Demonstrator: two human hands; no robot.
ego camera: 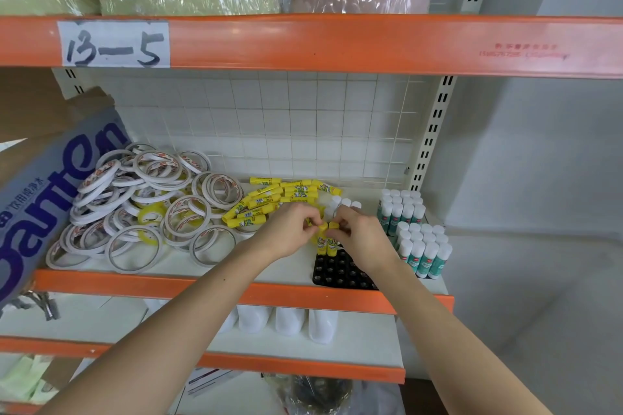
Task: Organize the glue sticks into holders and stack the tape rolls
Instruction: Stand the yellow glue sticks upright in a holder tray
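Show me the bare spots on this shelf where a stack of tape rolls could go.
Bare shelf board shows along the front edge, between the tape rolls and the black holder, under the left forearm. A small patch lies behind the white glue sticks. Crowded: the tape pile on the left, the loose yellow glue sticks mid-shelf, and around both hands.

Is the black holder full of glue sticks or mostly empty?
Mostly empty. The black holder shows rows of open holes; only a couple of yellow glue sticks stand at its far edge, gripped by both hands.
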